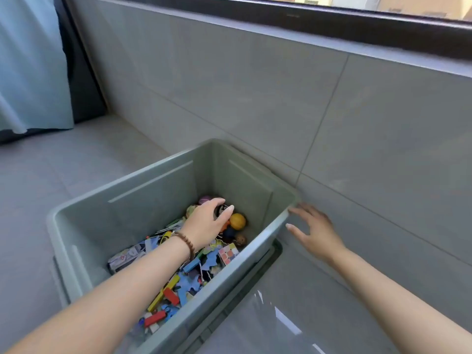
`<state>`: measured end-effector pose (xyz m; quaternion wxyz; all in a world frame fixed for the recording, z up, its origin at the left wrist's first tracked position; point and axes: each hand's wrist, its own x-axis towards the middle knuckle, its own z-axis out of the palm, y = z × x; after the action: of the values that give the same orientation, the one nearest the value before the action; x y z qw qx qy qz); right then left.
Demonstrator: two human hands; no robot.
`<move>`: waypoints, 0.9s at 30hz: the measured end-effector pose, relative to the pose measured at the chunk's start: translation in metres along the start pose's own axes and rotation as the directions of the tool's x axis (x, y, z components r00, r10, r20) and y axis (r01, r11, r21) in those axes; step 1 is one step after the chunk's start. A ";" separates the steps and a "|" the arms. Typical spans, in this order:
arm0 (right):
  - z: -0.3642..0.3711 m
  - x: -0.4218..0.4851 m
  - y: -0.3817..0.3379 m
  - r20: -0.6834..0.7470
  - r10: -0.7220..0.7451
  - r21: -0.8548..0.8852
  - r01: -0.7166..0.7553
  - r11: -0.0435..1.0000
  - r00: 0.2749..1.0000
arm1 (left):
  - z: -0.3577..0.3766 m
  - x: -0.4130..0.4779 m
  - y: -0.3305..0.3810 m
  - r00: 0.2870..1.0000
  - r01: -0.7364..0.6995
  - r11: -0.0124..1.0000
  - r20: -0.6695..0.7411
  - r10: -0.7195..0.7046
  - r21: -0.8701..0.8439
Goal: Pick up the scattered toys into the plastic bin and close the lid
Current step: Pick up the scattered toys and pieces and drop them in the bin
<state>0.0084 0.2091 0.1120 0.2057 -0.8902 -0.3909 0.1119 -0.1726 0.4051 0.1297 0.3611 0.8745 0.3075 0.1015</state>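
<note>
A sage-green plastic bin (158, 180) stands open on the floor against the wall. It holds several toys: an orange-yellow ball (238, 221), a pastel cube puzzle (228, 253), red blocks (171, 296), a yellow stick and blue puzzle pieces. My left hand (204, 223) reaches into the far end of the bin, thumb and fingers curled round a black-and-white ball (221, 209). Outside the bin's right far corner, my right hand (315, 229) hovers with its fingers spread and holds nothing. The lid (268, 323), a green frame with a glossy clear panel, lies on the floor beside the bin's right side, partly under it.
A grey tiled wall (332, 111) runs close behind and to the right of the bin, under a dark window frame. A blue curtain (30, 62) hangs at the far left. Grey tiled floor (51, 180) stretches out left of the bin.
</note>
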 end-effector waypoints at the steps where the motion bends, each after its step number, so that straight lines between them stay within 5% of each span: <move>1: -0.008 -0.015 0.017 -0.003 0.034 0.002 -0.034 0.999 0.999 | 0.010 0.000 0.021 0.997 -0.071 0.997 -0.012 0.071 0.018; 8: -0.029 -0.151 0.151 0.104 0.409 0.104 -0.419 0.902 0.907 | 0.124 -0.027 0.124 0.934 -0.307 0.951 0.201 0.295 0.031; 16: 0.029 -0.276 0.243 0.186 0.711 0.396 -0.714 0.577 0.678 | 0.296 -0.095 0.106 0.755 -0.033 0.995 0.655 -0.040 0.099; 27: 0.145 -0.307 0.258 0.309 0.863 0.631 -0.765 0.129 0.401 | 0.395 -0.145 0.061 0.577 0.172 0.978 0.794 -0.194 0.114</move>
<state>-0.0813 -0.1354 -0.1221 0.4519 -0.8091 0.2465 0.2836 -0.1011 0.0581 -0.1048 0.4584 0.7945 0.2025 -0.3429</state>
